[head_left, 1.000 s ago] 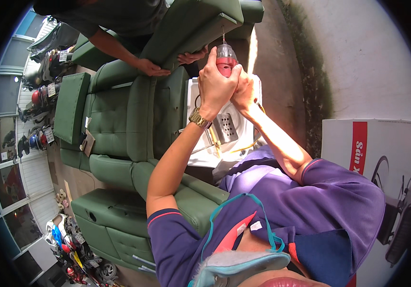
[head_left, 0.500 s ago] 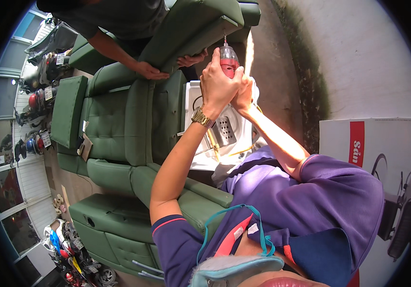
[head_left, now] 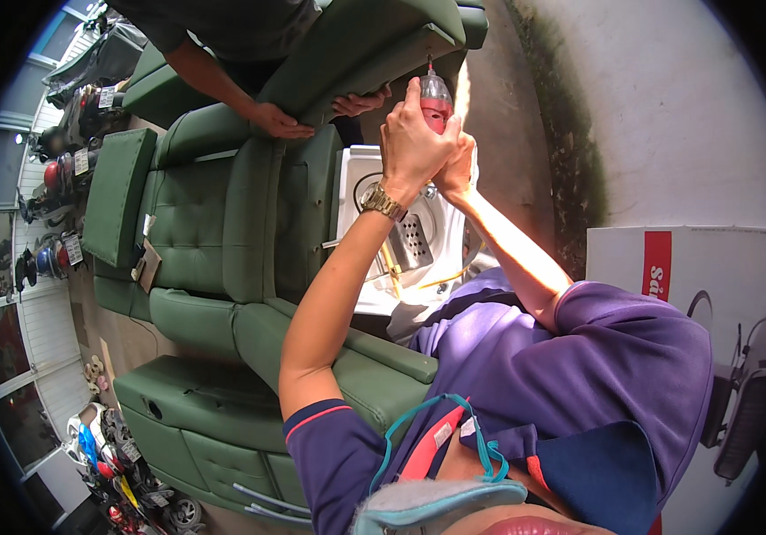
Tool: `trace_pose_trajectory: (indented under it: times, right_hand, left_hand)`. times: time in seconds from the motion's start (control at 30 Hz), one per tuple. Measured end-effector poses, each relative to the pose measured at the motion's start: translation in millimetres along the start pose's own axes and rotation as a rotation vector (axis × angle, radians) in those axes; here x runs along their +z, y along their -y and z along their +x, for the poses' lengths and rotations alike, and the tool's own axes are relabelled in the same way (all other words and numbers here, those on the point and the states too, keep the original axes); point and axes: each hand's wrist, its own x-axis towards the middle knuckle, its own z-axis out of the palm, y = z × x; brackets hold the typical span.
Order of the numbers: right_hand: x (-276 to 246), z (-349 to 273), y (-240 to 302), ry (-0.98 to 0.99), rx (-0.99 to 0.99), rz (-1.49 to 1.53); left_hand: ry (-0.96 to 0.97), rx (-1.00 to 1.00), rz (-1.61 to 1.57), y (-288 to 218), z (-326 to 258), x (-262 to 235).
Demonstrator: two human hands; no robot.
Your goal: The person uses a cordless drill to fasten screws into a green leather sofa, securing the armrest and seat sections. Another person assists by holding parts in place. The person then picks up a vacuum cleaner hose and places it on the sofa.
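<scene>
While both our hands [head_left: 423, 147] grip the drill [head_left: 436, 94], its bit touches the panel [head_left: 356, 53] at twelve o'clock; the screw looks unfinished.

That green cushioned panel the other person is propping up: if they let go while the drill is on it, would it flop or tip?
Probably tips, not flops: the green cushioned panel keeps a straight edge, suggesting a rigid core. Another person's hands support it from below, so it likely has real weight. The red drill, gripped by both hands, could push it aside.
</scene>
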Motion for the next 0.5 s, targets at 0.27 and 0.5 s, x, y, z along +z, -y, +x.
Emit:
trace_pose_trajectory:
  times: [0.27,0.5]
  right_hand:
    - [5,-2,-1,0.012,0.062,0.044]
    - [13,-1,-13,0.017,0.077,0.041]
  left_hand:
    - [0.008,0.017,0.006,-1,3,-3]
    - [-0.039,0.06,0.034,2,5,0]
